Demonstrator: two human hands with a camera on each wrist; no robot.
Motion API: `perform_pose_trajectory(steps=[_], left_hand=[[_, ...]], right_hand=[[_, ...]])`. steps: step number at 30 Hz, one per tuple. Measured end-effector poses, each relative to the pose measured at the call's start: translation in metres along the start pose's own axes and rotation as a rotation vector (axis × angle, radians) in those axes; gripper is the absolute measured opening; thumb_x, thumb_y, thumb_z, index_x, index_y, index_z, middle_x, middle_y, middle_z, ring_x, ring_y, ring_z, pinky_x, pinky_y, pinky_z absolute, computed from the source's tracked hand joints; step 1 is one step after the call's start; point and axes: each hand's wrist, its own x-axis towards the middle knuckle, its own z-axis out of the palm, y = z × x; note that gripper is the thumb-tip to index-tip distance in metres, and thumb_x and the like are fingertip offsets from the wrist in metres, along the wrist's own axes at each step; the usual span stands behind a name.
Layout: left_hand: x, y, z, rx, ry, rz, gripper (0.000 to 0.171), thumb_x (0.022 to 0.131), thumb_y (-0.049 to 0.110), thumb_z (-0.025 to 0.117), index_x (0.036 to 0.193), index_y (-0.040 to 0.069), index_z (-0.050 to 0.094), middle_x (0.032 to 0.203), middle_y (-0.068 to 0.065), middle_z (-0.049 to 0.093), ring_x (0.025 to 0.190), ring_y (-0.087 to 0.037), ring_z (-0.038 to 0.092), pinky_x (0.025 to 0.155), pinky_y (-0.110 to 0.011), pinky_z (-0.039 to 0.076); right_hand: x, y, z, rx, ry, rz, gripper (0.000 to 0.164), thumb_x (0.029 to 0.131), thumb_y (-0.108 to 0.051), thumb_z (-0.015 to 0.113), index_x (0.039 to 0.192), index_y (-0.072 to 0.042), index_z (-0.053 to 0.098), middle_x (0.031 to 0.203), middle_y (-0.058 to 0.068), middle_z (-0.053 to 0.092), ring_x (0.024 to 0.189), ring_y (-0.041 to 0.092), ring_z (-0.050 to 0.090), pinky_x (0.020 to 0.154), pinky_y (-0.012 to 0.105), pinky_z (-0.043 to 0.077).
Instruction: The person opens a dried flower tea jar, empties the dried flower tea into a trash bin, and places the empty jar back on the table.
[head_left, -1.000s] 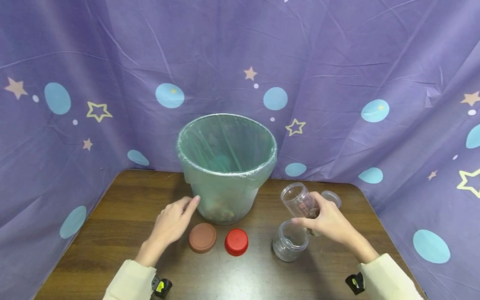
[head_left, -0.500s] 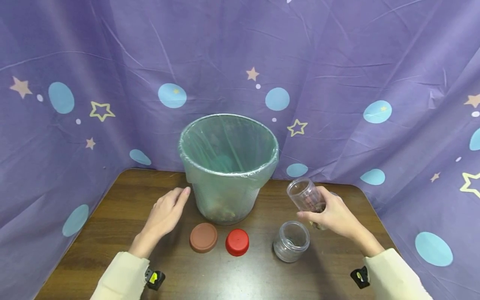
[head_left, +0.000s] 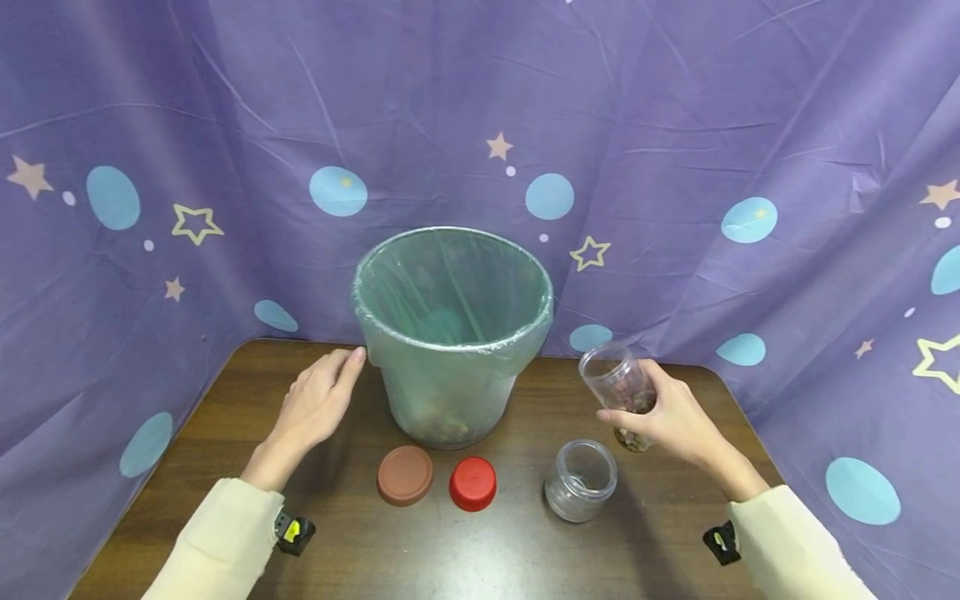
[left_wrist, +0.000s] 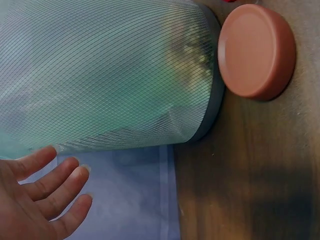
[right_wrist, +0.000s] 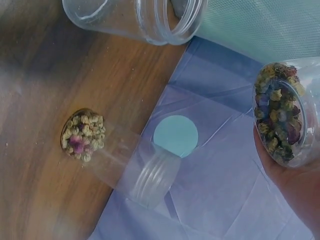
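My right hand [head_left: 671,417] grips a clear plastic jar [head_left: 611,375] by its side, above the table, with its mouth tilted left. Dried flowers [right_wrist: 280,120] lie at its bottom. Another clear jar [right_wrist: 115,160] stands behind that hand, with pale dried buds and a pink one inside. A glass jar [head_left: 579,492] stands without a lid to the left of it. My left hand [head_left: 315,400] hovers beside the bin [head_left: 450,400], its fingers loose and holding nothing. A brown lid [head_left: 405,475] and a red lid [head_left: 472,483] lie in front of the bin.
The mesh bin has a green plastic liner [head_left: 510,342] over its rim and stands at the back of the wooden table [head_left: 450,558]. Right behind the table's far edge hangs a purple curtain [head_left: 450,108] with stars and blue ovals.
My right hand has moved up and slightly right with the jar, away from the glass jar. My left hand has drifted left and farther back along the bin.
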Motion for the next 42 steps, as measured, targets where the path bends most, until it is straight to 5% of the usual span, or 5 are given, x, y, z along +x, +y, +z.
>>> perform_pose_trajectory(steps=[15,30,42], left_hand=[[0.009,0.007,-0.022,-0.081,0.039,-0.098,0.067,0.102,0.058,0.027,0.134,0.006,0.055,0.13,-0.022,0.062,0.124,-0.045,0.054,0.099,-0.061,0.041],[0.031,0.031,-0.045,-0.116,0.074,-0.106,0.072,0.1,0.062,0.028,0.138,0.006,0.051,0.135,-0.024,0.058,0.13,-0.043,0.05,0.106,-0.059,0.036],[0.048,0.048,-0.056,-0.074,0.059,-0.103,0.076,0.098,0.062,0.032,0.147,0.005,0.041,0.137,-0.025,0.058,0.131,-0.043,0.05,0.109,-0.058,0.035]], right_hand=[[0.012,0.008,-0.016,-0.039,-0.041,0.041,0.061,0.076,-0.046,0.082,0.12,-0.012,0.057,0.096,0.006,0.071,0.088,0.02,0.064,0.075,0.034,0.049],[0.032,-0.003,-0.029,-0.072,-0.021,0.024,0.063,0.076,-0.047,0.081,0.122,-0.012,0.057,0.102,0.009,0.072,0.096,0.026,0.066,0.081,0.038,0.049],[0.046,-0.011,-0.032,-0.07,-0.038,0.007,0.058,0.076,-0.046,0.082,0.116,-0.013,0.057,0.094,0.008,0.073,0.087,0.019,0.068,0.078,0.034,0.051]])
